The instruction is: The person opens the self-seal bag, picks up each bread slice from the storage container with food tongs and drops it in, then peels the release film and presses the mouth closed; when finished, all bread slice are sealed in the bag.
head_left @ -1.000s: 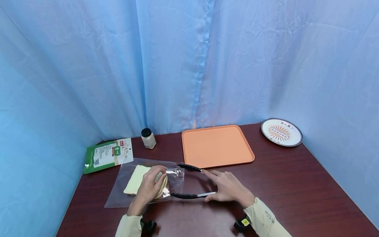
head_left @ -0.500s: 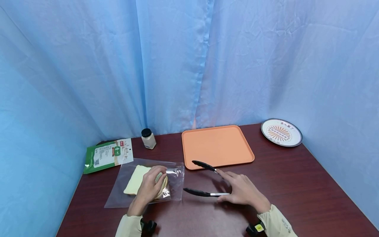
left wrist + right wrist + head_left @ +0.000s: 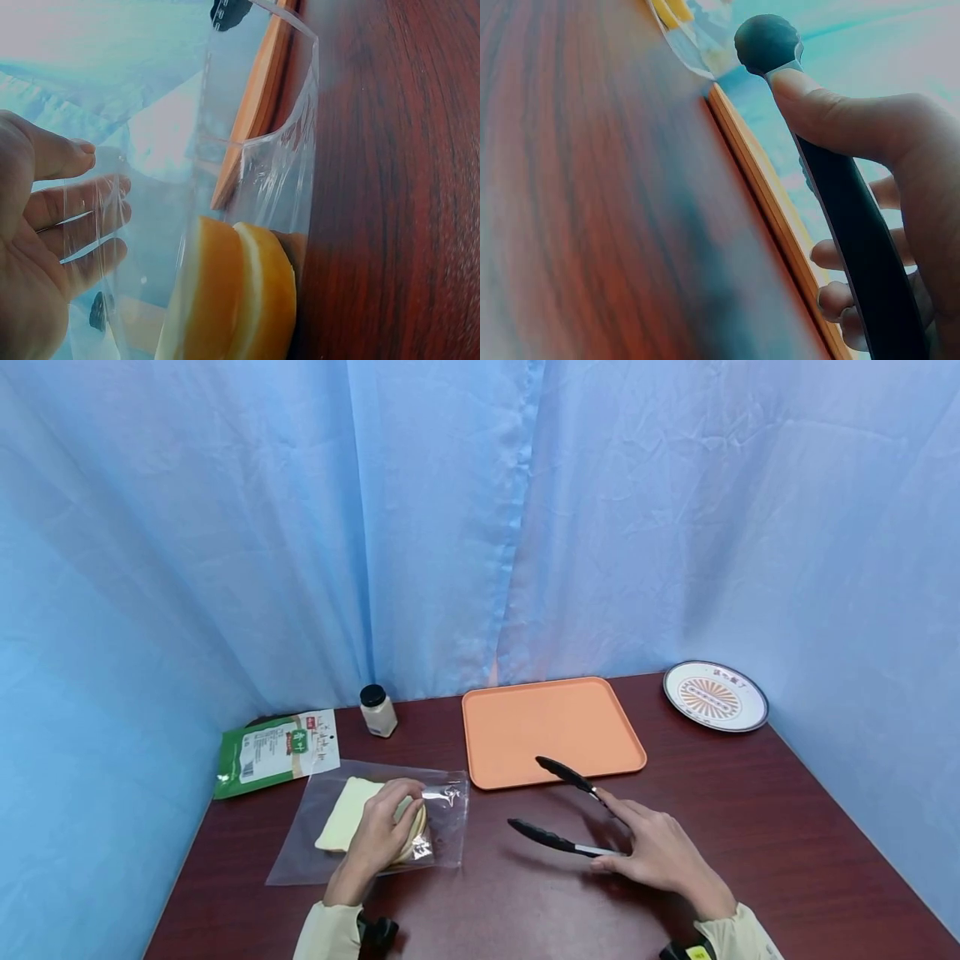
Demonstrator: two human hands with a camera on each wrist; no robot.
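My left hand (image 3: 377, 828) holds the lifted film of a clear plastic bag (image 3: 291, 858), which lies on the table. Through the film in the left wrist view the fingers show, with the thumb in front of it. Inside are slices of bread (image 3: 347, 817), their brown crusts (image 3: 266, 300) stacked along the bottom. My right hand (image 3: 660, 847) grips a pair of black-tipped tongs (image 3: 543, 835) with metal arms, spread wide with nothing between the tips. Along one tong arm (image 3: 847, 202) the thumb lies, with the fingers on the far side.
An orange tray (image 3: 551, 727) lies behind the tongs, whose far tip overlaps its front edge. At the back left stand a black-capped jar (image 3: 377, 714) and a green-and-white packet (image 3: 273, 756). A patterned plate (image 3: 716, 696) is at the far right; blue curtains (image 3: 450, 527) enclose the table.
My right hand has drawn the spread tongs away from the bag, to the right, and their tips now stand near the tray's front edge. The left hand and the bread have stayed put.
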